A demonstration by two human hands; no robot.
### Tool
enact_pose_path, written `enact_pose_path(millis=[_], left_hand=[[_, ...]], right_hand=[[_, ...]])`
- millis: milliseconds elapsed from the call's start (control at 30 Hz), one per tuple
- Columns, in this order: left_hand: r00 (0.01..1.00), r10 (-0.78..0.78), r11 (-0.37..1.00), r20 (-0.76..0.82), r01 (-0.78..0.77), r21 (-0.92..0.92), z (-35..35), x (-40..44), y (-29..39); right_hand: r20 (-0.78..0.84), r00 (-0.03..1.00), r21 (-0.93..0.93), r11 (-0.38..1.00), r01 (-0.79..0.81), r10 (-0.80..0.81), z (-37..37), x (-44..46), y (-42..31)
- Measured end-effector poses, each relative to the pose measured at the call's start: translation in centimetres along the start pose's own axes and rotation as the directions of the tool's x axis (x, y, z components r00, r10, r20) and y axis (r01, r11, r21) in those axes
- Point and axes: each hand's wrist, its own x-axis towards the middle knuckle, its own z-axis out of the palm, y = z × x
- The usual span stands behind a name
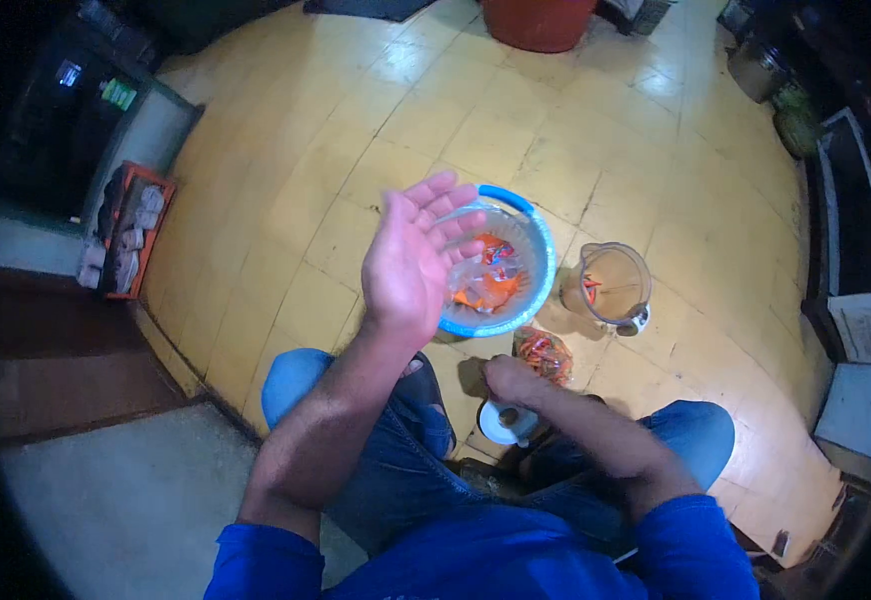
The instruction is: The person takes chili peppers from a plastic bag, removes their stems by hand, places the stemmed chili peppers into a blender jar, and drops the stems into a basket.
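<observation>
Raised palm up, my left hand (416,260) has its fingers apart and holds nothing; it overlaps the left side of a blue-rimmed basket (546,262). Inside that basket lie clear plastic and orange-red items (491,290). My right hand (512,382) is low, its fingers curled, above a small white-rimmed container (497,424); what it holds, if anything, is hidden. Touching or close beside it is a clear plastic bag of red chillies (544,356). A transparent pitcher (616,285) with a few red pieces in it stands to the right of the basket.
Yellow tiles (356,130) cover the floor around my bent legs. An orange rack with shoes (139,235) stands at the left wall. A red tub (539,22) is at the top. Pots (756,70) and a white-framed cabinet (856,230) line the right side.
</observation>
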Motion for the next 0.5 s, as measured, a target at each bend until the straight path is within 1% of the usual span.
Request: enact_pose_path(millis=[33,67,100,133,167,200,233,267,300,333,367,400,433,467,500], left_hand=[[0.996,-0.036,0.986,0.078,0.023,0.163,0.2,-0.1,-0.1],[0.985,-0.080,0.947,0.150,0.028,0.320,0.5,-0.2,-0.4],[0.983,-0.079,0.949,0.167,0.023,0.313,0.9,-0.3,-1.0],[0.960,-0.124,0.907,0.249,0.008,0.421,1.3,-0.7,-1.8],[0.932,-0.174,0.853,0.319,-0.019,0.521,1.5,-1.1,-2.5],[0.929,-0.170,0.859,0.329,-0.024,0.512,1.7,-1.7,-3.1],[0.898,-0.216,0.761,0.383,-0.091,0.643,1.9,-2.2,-3.7],[0.864,-0.266,0.639,0.427,-0.174,0.750,2.2,-2.7,-4.0],[0.871,-0.171,0.605,0.460,-0.275,0.747,2.9,-3.5,-4.4],[0.867,-0.163,0.603,0.471,-0.290,0.743,3.5,-3.8,-4.5],[0.851,-0.113,0.587,0.513,-0.359,0.726,4.0,-4.0,-4.4],[0.831,-0.063,0.567,0.553,-0.426,0.705,4.3,-4.2,-4.3],[0.851,-0.063,0.564,0.522,-0.401,0.722,4.5,-4.4,-4.1],[0.847,-0.049,0.568,0.530,-0.412,0.712,4.6,-4.4,-3.8],[0.835,-0.018,0.538,0.550,-0.456,0.709,4.7,-4.4,-3.6]], right_hand=[[-0.011,1.000,0.002,1.000,-0.015,0.015,-1.6,-1.7,0.0],[-0.175,0.983,0.061,0.996,0.060,-0.048,-4.6,-4.3,-0.4],[-0.335,0.936,0.099,0.985,0.144,-0.103,-7.6,-6.9,-0.7],[-0.497,0.863,0.187,0.960,0.210,-0.092,-10.5,-9.4,-0.9],[-0.640,0.765,0.256,0.922,0.292,-0.064,-12.7,-11.4,-0.8],[-0.730,0.682,0.392,0.842,0.371,0.040,-14.1,-12.7,-0.2],[-0.790,0.591,0.496,0.735,0.463,0.161,-14.9,-13.8,0.1],[-0.797,0.583,0.486,0.743,0.460,0.160,-15.7,-15.2,-0.4],[-0.774,0.568,0.607,0.584,0.539,0.280,-16.5,-16.6,-1.1],[-0.728,0.563,0.685,0.395,0.612,0.390,-17.0,-17.4,-1.5],[-0.759,0.527,0.650,0.396,0.648,0.384,-16.7,-17.5,-2.0],[-0.766,0.516,0.641,0.400,0.655,0.383,-16.4,-17.5,-2.4],[-0.750,0.524,0.653,0.326,0.684,0.402,-16.1,-17.4,-2.9],[-0.734,0.537,0.661,0.255,0.706,0.416,-16.1,-17.5,-3.1],[-0.719,0.561,0.676,0.228,0.701,0.409,-16.2,-17.6,-3.3]])
